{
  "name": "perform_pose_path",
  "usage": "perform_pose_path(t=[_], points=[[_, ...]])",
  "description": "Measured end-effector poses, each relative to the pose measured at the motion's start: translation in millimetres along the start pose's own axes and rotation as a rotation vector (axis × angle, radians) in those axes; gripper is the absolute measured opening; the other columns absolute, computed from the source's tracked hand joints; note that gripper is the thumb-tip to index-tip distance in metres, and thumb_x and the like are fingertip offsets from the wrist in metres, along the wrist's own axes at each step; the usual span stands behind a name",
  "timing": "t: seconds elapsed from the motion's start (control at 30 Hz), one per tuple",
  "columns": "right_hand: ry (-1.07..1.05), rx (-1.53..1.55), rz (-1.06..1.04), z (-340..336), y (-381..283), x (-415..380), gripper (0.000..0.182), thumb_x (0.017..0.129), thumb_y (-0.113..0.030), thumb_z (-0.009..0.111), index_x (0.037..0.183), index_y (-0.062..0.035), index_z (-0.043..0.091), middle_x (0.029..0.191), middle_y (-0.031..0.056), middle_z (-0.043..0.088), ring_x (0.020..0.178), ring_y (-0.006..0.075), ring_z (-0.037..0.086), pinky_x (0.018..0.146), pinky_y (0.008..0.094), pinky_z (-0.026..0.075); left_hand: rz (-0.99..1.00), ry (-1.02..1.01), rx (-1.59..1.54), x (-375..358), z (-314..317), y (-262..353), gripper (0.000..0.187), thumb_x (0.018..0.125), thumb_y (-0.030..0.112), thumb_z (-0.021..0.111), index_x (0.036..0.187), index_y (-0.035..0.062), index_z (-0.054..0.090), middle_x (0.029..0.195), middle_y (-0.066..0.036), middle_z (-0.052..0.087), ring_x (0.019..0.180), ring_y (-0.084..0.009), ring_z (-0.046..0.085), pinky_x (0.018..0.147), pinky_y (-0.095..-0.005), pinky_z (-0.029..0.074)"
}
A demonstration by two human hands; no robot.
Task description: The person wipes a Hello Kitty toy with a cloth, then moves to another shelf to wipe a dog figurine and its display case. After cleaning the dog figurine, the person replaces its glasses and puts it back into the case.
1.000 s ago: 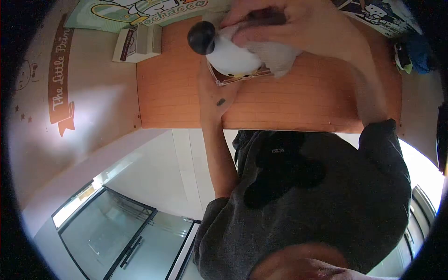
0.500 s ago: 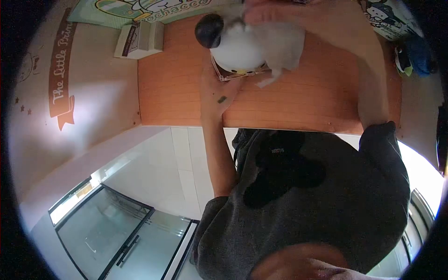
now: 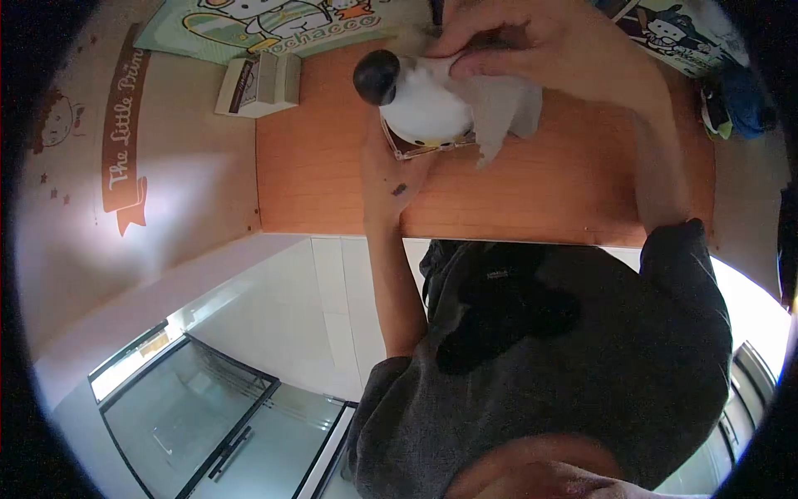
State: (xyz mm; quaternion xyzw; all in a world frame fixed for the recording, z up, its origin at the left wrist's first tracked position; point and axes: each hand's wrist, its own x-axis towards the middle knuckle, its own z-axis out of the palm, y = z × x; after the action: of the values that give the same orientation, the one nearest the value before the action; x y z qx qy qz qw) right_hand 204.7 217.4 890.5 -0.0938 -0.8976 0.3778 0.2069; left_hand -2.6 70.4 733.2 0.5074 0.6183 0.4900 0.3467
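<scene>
A white rounded figure [image 3: 428, 112] with a black ball-shaped part [image 3: 376, 77] on its left side is over the desk. Along its near edge runs a thin-framed piece [image 3: 407, 154] that resembles glasses, with small dark and yellow marks beside it. My left hand [image 3: 396, 180], with a dark mark on its back, supports the figure from the near left; its fingers are hidden behind it. A crumpled white tissue [image 3: 503, 104] hangs from my right hand [image 3: 532, 54], whose thumb and fingers pinch it against the figure's upper right side.
The wood-grain desk [image 3: 316, 183] has a small off-white box [image 3: 262, 83] at its back left. A green illustrated panel [image 3: 283, 25] stands behind. At the right are a cartoon-printed item [image 3: 677, 33] and a dark blue object [image 3: 744, 100]. A printed side panel [image 3: 179, 158] borders the left.
My right hand has moved slightly down, its fingers now clearer, and the tissue's loose end has swung lower. The whole view has shifted a little; my left hand stays at the figure.
</scene>
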Motion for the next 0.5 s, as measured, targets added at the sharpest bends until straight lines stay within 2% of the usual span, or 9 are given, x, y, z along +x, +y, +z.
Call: perform_pose_path(t=[0.1,0.17,0.2,0.27,0.3,0.37,0.4,0.47,0.5], points=[[0.014,0.039,-0.012,0.1,-1.9,3.0,0.02,0.089,-0.006,0.074,0.108,0.0006,0.074,0.097,0.0087,0.067,0.082,0.0214,0.064,0.073,0.0326,0.049,0.085,0.014,-0.001,1.0,0.1,-10.9,0.054,0.077,0.005,0.083,0.124,0.0001,0.057,0.115,-0.014,0.07,0.099,-0.0245,0.07,0.085,-0.0361,0.056],[-0.018,-0.053,0.172,-0.4,-6.6,7.2,0.02,0.088,-0.01,0.076,0.105,0.0003,0.074,0.097,0.0087,0.068,0.081,0.0218,0.064,0.072,0.0328,0.049,0.095,0.023,-0.011,1.5,1.7,-9.5,0.054,0.077,0.005,0.083,0.124,0.0001,0.057,0.115,-0.014,0.07,0.099,-0.0246,0.07,0.084,-0.0361,0.056],[-0.019,-0.056,0.168,2.5,0.1,6.3,0.02,0.088,-0.01,0.076,0.105,0.0003,0.074,0.097,0.0087,0.068,0.081,0.0218,0.064,0.072,0.0328,0.049,0.101,0.028,-0.023,2.1,1.9,-7.7,0.054,0.077,0.005,0.083,0.124,0.0001,0.057,0.114,-0.013,0.069,0.098,-0.0246,0.07,0.083,-0.0361,0.056],[0.092,0.045,-0.046,12.1,19.8,1.6,0.021,0.087,-0.014,0.079,0.101,0.0,0.073,0.096,0.0088,0.067,0.081,0.0224,0.064,0.071,0.0322,0.05,0.052,0.006,-0.027,1.3,-0.4,-4.2,0.055,0.077,0.004,0.083,0.126,0.0,0.056,0.114,-0.013,0.069,0.1,-0.0241,0.069,0.085,-0.0362,0.056],[0.09,0.043,-0.047,11.1,11.2,2.3,0.021,0.087,-0.014,0.079,0.101,0.0,0.073,0.096,0.0088,0.067,0.081,0.0224,0.064,0.071,0.0322,0.05,0.0,-0.018,-0.031,0.8,-1.0,-3.2,0.057,0.078,0.003,0.082,0.127,-0.0001,0.055,0.114,-0.013,0.068,0.102,-0.0235,0.069,0.086,-0.0362,0.056],[0.091,-0.193,0.051,8.9,-13.4,4.0,0.021,0.085,-0.014,0.08,0.097,0.0002,0.072,0.094,0.0091,0.066,0.08,0.0221,0.064,0.072,0.0319,0.051,0.002,-0.03,-0.034,-0.6,-1.8,-7.5,0.059,0.078,0.003,0.082,0.129,0.0001,0.054,0.115,-0.013,0.068,0.103,-0.0227,0.068,0.087,-0.036,0.055],[0.09,-0.198,0.048,13.7,-6.1,2.7,0.021,0.085,-0.014,0.08,0.097,0.0002,0.072,0.094,0.0091,0.066,0.08,0.0221,0.064,0.072,0.0319,0.051,0.006,-0.043,-0.038,0.6,-1.6,-8.6,0.061,0.078,0.002,0.082,0.131,0.0003,0.053,0.116,-0.013,0.068,0.104,-0.0219,0.068,0.088,-0.0358,0.055],[0.125,-0.171,0.076,25.6,19.6,-0.9,0.033,0.09,-0.029,0.074,0.11,-0.0035,0.07,0.099,0.011,0.074,0.09,0.0163,0.07,0.081,0.0337,0.057,0.027,-0.034,-0.05,2.2,-0.7,-2.1,0.062,0.078,0.002,0.082,0.132,0.0006,0.052,0.116,-0.013,0.068,0.104,-0.0219,0.068,0.088,-0.0358,0.055],[0.121,-0.17,0.072,20.4,21.2,0.6,0.033,0.09,-0.029,0.074,0.11,-0.0035,0.07,0.099,0.011,0.074,0.09,0.0163,0.07,0.081,0.0337,0.057,0.038,-0.032,-0.055,1.3,-0.7,0.1,0.063,0.078,0.002,0.082,0.133,0.0008,0.051,0.116,-0.014,0.068,0.104,-0.022,0.068,0.088,-0.0357,0.055]])
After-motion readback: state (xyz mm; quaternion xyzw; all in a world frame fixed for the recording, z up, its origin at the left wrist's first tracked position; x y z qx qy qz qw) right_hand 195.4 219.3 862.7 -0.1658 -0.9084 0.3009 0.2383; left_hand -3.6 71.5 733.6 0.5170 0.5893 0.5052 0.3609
